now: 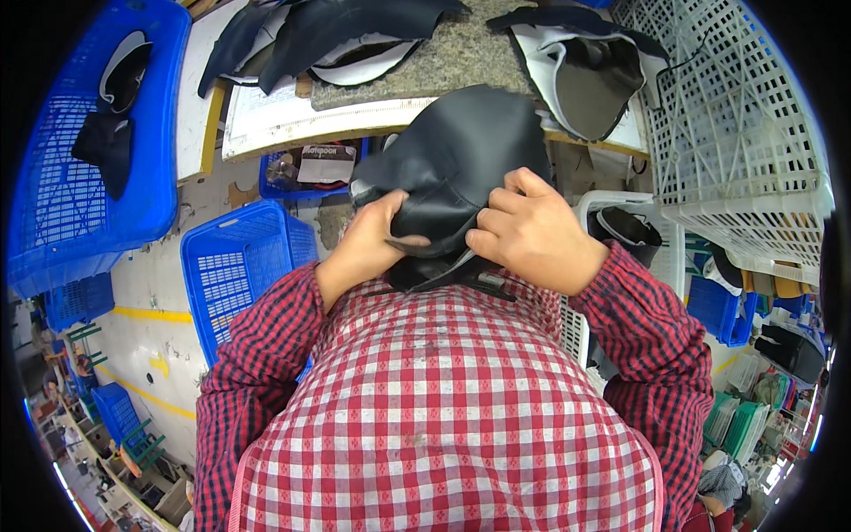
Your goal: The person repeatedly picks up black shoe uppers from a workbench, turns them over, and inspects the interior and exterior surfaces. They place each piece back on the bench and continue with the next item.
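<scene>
A black leather shoe upper [465,146] with a stitched seam lies between my hands, in front of my chest. My left hand [368,248] is closed on its near left edge, the thumb on top and the fingers mostly hidden beneath. Along the near right edge, my right hand [532,232] pinches the leather with curled fingers. The far part of the upper leans toward the table edge and shows its smooth outer face. Part of its pale lining shows at the near edge.
Beyond my hands, more black uppers with white linings [368,58] lie on a worktable [266,124] with a speckled slab [470,53]. Blue crates [239,266] stand at left, a white plastic crate [736,115] at right. A smaller white basket [669,257] holding dark pieces stands near my right forearm.
</scene>
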The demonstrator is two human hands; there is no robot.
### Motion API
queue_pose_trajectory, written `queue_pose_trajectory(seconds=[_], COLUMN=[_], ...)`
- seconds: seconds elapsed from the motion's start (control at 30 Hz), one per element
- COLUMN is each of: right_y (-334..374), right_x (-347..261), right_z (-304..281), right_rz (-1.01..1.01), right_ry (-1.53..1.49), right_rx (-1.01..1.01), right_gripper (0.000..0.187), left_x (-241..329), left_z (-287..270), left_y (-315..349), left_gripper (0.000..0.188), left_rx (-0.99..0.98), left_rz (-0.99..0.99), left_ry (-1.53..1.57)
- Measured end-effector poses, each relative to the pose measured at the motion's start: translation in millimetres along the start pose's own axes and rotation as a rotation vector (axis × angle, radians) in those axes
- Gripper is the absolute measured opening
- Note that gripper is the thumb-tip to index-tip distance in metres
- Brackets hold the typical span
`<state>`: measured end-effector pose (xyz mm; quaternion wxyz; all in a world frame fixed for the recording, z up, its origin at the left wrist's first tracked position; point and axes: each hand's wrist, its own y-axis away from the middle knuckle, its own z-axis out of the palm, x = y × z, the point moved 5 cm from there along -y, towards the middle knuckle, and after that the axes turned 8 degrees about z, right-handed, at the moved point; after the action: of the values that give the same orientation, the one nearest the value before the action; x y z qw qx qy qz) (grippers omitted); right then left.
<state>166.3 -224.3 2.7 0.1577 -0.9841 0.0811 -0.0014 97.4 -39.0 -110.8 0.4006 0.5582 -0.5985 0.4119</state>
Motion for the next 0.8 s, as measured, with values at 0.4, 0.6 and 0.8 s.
queue_pose_trajectory(seconds=[0.4, 0.6, 0.8], right_y=[-3.6, 33.1, 59.4], right_x=[3.3, 54.6, 55.6], right_z=[23.1, 74.0, 89.1], right_rz=[0.092, 1.007, 1.155], right_ry=[-0.058, -1.531, -1.726], right_rx=[-0.033, -0.46, -0.29], right_gripper=[0.006, 0.024, 0.022], left_x=[65.9, 21.8, 25.3], left_z=[-6.2, 13.9, 19.1], left_y=[-36.4, -27.2, -29.4], left_gripper=[0.028, 0.028, 0.042], left_rx=[-0.361, -0.239, -0.182], left_rz=[0.018, -0.289, -0.325], left_ry=[0.066, 0.415, 0.491])
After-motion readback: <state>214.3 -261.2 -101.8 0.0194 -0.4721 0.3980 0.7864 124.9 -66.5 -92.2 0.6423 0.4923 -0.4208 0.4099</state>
